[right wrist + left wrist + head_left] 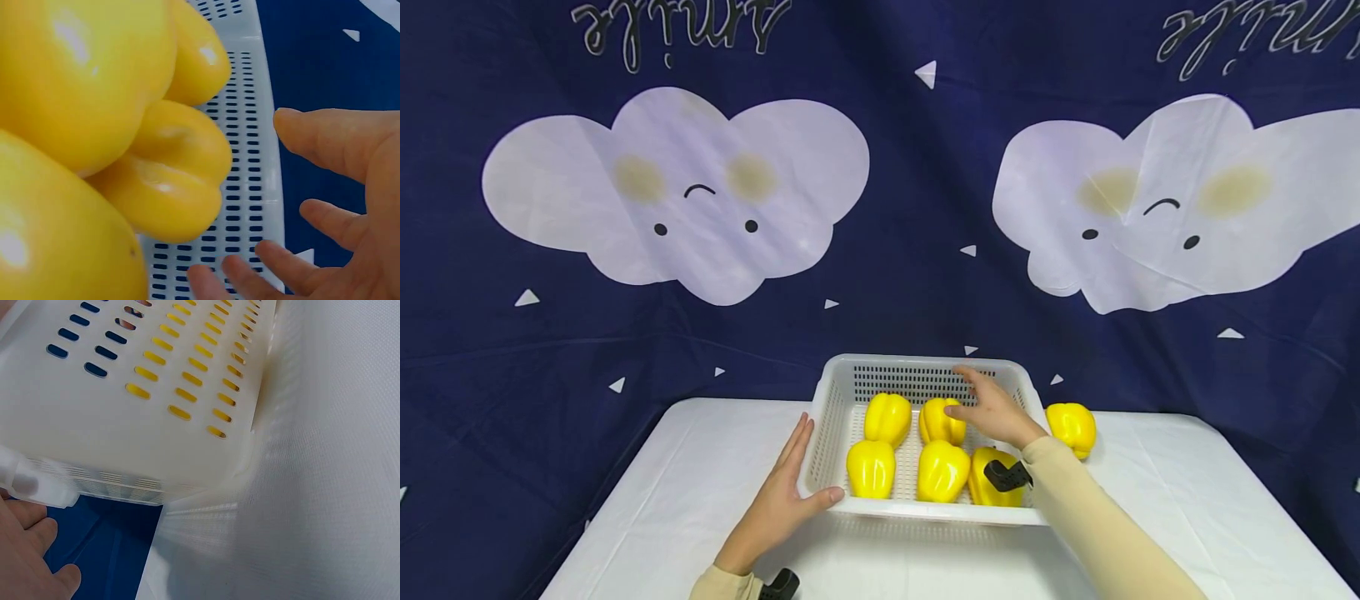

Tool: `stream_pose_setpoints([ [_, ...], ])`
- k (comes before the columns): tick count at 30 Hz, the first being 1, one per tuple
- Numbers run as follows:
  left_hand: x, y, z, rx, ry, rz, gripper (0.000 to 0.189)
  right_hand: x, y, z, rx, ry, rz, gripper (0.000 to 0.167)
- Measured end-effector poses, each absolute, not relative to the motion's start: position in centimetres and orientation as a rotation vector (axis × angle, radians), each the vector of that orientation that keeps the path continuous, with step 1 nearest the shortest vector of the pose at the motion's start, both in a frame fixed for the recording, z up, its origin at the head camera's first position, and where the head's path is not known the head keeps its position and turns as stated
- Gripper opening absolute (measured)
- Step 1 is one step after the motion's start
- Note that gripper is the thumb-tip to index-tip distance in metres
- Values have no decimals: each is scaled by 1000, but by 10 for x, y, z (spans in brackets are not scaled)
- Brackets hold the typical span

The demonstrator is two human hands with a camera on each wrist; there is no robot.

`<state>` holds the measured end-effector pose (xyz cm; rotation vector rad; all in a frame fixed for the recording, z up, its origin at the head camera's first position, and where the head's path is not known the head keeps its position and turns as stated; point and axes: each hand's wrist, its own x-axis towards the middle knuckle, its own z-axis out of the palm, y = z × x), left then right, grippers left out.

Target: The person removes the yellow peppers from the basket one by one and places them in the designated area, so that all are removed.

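A white perforated basket (838,400) stands on the white table and holds several yellow bell peppers (887,418). My left hand (786,492) lies flat against the basket's left front corner, fingers straight, thumb under the front rim; the left wrist view shows the basket's slotted wall (125,394). My right hand (992,406) hovers open over the basket's back right, its fingers spread beside a pepper (942,421). In the right wrist view the right hand (325,206) is empty, next to peppers (169,175). One more pepper (1072,427) lies on the table outside the basket's right wall.
A white cloth covers the table (1187,500). A dark blue backdrop with cloud faces (685,192) hangs close behind the basket. Black wrist mounts (1006,475) sit on both forearms.
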<state>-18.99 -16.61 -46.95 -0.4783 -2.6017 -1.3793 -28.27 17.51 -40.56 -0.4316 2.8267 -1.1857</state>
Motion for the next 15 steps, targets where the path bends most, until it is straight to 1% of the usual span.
stream_pose_setpoints([
  [6, -190, -166, -469, -478, -2608, -1373, 106, -288, 172, -413, -338, 2780, -1172, 75],
  [15, -189, -166, -467, -478, -2612, -1377, 106, -290, 165, -416, -282, 2758, -1099, 78],
])
